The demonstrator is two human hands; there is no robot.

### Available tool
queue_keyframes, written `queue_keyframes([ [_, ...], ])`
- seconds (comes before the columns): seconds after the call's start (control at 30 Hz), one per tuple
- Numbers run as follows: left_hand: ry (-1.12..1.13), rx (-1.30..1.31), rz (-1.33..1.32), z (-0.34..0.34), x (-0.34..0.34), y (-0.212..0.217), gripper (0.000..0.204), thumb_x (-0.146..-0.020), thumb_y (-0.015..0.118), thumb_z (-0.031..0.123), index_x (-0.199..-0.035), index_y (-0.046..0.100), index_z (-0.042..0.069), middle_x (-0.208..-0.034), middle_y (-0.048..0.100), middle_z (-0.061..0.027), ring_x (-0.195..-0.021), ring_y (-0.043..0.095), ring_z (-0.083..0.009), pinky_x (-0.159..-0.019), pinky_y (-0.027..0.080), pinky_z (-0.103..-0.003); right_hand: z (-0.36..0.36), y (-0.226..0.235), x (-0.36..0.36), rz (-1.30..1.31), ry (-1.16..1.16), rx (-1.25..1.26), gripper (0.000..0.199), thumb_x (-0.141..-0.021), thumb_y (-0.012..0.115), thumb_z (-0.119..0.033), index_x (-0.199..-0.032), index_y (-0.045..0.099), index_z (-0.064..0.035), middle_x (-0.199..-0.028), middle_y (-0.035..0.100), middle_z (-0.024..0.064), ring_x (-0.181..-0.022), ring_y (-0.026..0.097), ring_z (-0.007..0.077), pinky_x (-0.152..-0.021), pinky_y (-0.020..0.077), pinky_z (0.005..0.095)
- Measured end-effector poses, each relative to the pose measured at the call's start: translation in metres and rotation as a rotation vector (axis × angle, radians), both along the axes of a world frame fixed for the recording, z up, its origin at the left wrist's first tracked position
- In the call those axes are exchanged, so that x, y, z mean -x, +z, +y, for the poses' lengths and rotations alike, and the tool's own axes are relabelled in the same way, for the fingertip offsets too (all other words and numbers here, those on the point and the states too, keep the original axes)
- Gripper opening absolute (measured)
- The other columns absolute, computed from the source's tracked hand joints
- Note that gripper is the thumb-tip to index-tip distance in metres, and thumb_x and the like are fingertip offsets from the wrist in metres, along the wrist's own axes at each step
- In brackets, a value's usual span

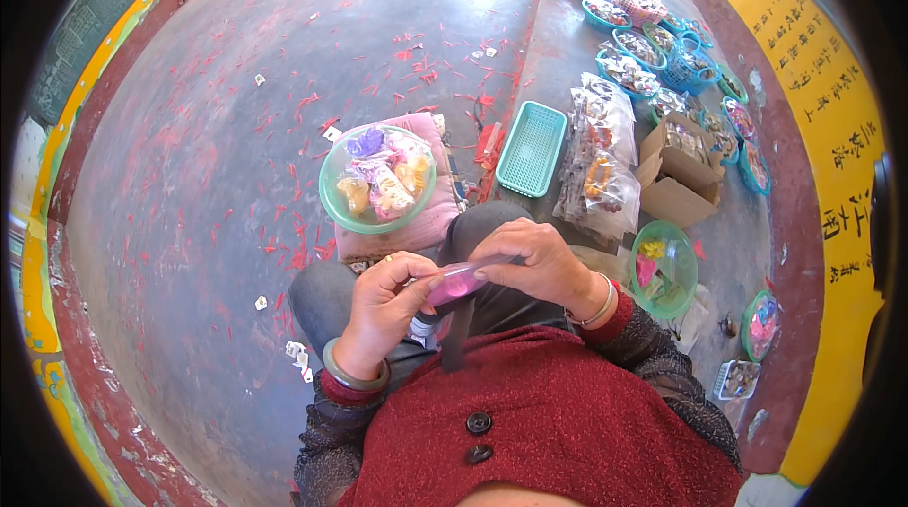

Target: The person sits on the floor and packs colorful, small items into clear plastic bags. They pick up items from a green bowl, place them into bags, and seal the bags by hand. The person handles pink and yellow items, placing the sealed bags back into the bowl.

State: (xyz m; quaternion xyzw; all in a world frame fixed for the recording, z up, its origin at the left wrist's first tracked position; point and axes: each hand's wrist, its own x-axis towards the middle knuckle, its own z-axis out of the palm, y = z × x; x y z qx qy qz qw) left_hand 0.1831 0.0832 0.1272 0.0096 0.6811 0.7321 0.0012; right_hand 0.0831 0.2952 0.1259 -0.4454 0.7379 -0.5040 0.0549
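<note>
Packet point(454, 288), pink and shiny, sits just below the frame's centre, pinched between thumb and fingers of the left hand point(386, 310) and right hand point(537, 263). Above left, a green bowl point(331, 193) rests on a pink cushion point(412, 240); above right lies a teal basket point(532, 151).

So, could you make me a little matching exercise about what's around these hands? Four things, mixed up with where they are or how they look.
Column one
1. Pink packet
2. Cushion
3. Rectangular basket
4. Cardboard box

Column two
A. Brown, with its top open
B. Under a round bowl of bagged items
C. Held between the left hand and the right hand
D. Light blue-green, with many small holes

Right pairs: 1-C, 2-B, 3-D, 4-A
</note>
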Motion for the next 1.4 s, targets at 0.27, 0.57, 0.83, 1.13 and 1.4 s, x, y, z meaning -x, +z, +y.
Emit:
queue_keyframes([
  [0.27, 0.035, 0.151, 0.047, 0.006, 0.000, -0.003, 0.009, -0.084, 0.062, -0.004, -0.091, 0.066, -0.002, -0.088, 0.063, -0.0068, -0.076, 0.060, -0.0112, -0.065, 0.050, -0.024, -0.007, -0.001, 0.001, 0.106, 0.066, 0.001, 0.009, -0.075, 0.068, -0.012, -0.083, 0.070, -0.0081, -0.075, 0.065, 0.0063, -0.070, 0.063, 0.0251, -0.063, 0.0470, 0.0353],
  [0.57, -0.005, 0.195, 0.089, 0.005, 0.003, -0.004, 0.010, -0.081, 0.065, -0.003, -0.091, 0.065, -0.001, -0.090, 0.064, -0.0066, -0.081, 0.060, -0.0125, -0.072, 0.048, -0.024, -0.009, -0.008, -0.003, -0.095, 0.026, 0.032, 0.008, -0.071, 0.070, -0.009, -0.079, 0.070, -0.0059, -0.072, 0.064, 0.0089, -0.066, 0.063, 0.0240, -0.059, 0.0486, 0.0333],
  [0.83, -0.064, 0.394, 0.134, 0.013, 0.006, 0.009, 0.011, -0.079, 0.067, -0.004, -0.089, 0.065, 0.000, -0.090, 0.063, -0.0060, -0.079, 0.059, -0.0108, -0.066, 0.047, -0.024, -0.009, -0.008, -0.001, -0.008, 0.063, 0.029, 0.004, -0.070, 0.071, -0.010, -0.072, 0.069, -0.0073, -0.067, 0.061, 0.0075, -0.064, 0.061, 0.0248, -0.057, 0.0463, 0.0342],
  [1.13, -0.056, 0.482, 0.204, 0.017, 0.011, 0.000, 0.008, -0.077, 0.068, -0.003, -0.084, 0.066, 0.000, -0.077, 0.063, -0.0081, -0.070, 0.060, -0.0162, -0.062, 0.046, -0.029, -0.004, -0.012, -0.001, 0.089, 0.049, 0.003, 0.005, -0.070, 0.071, -0.012, -0.074, 0.067, -0.0101, -0.069, 0.061, 0.0048, -0.068, 0.061, 0.0239, -0.064, 0.0443, 0.0346],
  [1.4, 0.006, 0.486, 0.172, 0.015, 0.010, -0.003, 0.005, -0.075, 0.068, -0.005, -0.078, 0.066, -0.001, -0.073, 0.062, -0.0056, -0.065, 0.057, -0.0120, -0.057, 0.043, -0.026, 0.005, -0.016, 0.000, -0.034, 0.003, -0.011, 0.006, -0.072, 0.070, -0.008, -0.077, 0.067, -0.0060, -0.072, 0.062, 0.0071, -0.068, 0.061, 0.0235, -0.062, 0.0472, 0.0333],
])
